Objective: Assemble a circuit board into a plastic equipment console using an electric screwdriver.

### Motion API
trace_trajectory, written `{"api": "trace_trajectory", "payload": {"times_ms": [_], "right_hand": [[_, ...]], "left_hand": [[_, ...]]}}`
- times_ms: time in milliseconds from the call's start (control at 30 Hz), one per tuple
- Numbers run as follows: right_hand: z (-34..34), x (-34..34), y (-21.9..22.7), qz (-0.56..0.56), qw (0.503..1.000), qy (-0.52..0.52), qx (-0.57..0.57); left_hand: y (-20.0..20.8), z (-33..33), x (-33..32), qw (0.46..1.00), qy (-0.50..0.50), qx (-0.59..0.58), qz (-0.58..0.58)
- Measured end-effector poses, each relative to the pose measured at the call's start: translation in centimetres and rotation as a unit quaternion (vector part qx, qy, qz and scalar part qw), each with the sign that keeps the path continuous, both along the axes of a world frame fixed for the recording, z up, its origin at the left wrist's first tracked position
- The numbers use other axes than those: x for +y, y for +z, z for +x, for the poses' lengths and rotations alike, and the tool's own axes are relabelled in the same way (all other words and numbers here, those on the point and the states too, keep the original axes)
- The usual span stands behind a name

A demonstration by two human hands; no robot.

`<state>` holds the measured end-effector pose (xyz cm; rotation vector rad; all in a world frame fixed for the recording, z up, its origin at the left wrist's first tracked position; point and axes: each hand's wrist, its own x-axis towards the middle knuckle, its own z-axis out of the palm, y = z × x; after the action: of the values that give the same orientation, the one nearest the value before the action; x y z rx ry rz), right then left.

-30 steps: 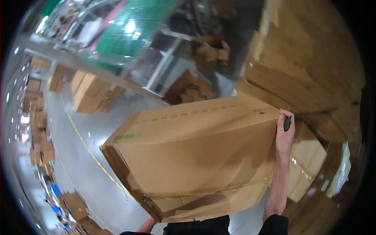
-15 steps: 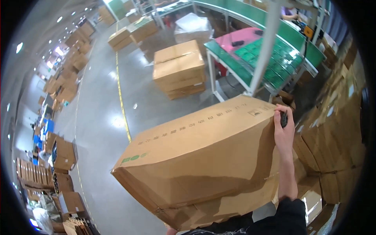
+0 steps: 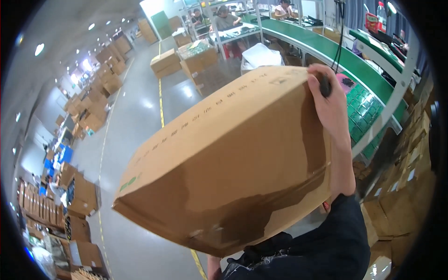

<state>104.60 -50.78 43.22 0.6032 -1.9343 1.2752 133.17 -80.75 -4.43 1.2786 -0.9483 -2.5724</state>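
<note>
1. Head view, what has changed: the large brown cardboard box (image 3: 233,154) now fills the middle of the frame and sits closer and higher than half a second ago. Behind it the background has swung from stacked cartons to an open grey floor (image 3: 135,121) with a yellow line and a green conveyor bench (image 3: 368,74) at upper right. Judging by this, the person has turned with the box carried off the ground and is facing the work line.

2. Head view, hands: the right hand (image 3: 332,107) is clamped over the box's upper right corner, fingers curled over the top edge, as in the earlier pictures. A small dark object sits under those fingers; its kind is unclear. Only a sliver of the left hand (image 3: 213,267) shows at the lower edge, under the box; I cannot tell its grip.

3. Head view, hidden or unclear: the box's underside and far face are out of sight. Seated people (image 3: 226,18) at the upper edge are small. Cartons (image 3: 88,112) at left blur toward the rim.
</note>
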Motion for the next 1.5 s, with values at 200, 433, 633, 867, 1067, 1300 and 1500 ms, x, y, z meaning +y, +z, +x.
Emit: {"api": "trace_trajectory", "payload": {"times_ms": [200,433,633,867,1067,1300,1500], "right_hand": [[-24.6,-11.8,0.6,0.119,0.988,-0.100,-0.026],[-38.6,-27.2,-25.6,0.400,0.834,-0.103,-0.366],[-37.9,-32.7,-40.1,0.320,0.821,-0.190,-0.433],[-42.5,-39.6,-38.6,0.328,0.735,-0.351,-0.479],[-53.3,-35.8,-37.0,0.062,0.760,-0.392,-0.514],[-67.7,-28.4,-40.3,-0.084,0.742,-0.463,-0.477],[-74.7,-27.9,-36.8,0.097,0.613,-0.532,-0.575]], "left_hand": [[3.2,-13.2,-8.2,0.997,-0.021,-0.037,0.064],[10.9,-34.0,-20.2,0.819,-0.568,0.075,0.004],[6.5,-37.5,-32.1,0.905,-0.422,0.028,-0.047],[5.8,-48.6,-48.8,0.873,-0.458,-0.107,-0.131],[7.0,-68.2,-57.3,0.863,-0.465,-0.027,-0.196],[8.5,-86.8,-61.8,0.758,-0.607,-0.081,-0.224],[13.4,-101.4,-61.8,0.748,-0.618,-0.036,-0.238]]}}
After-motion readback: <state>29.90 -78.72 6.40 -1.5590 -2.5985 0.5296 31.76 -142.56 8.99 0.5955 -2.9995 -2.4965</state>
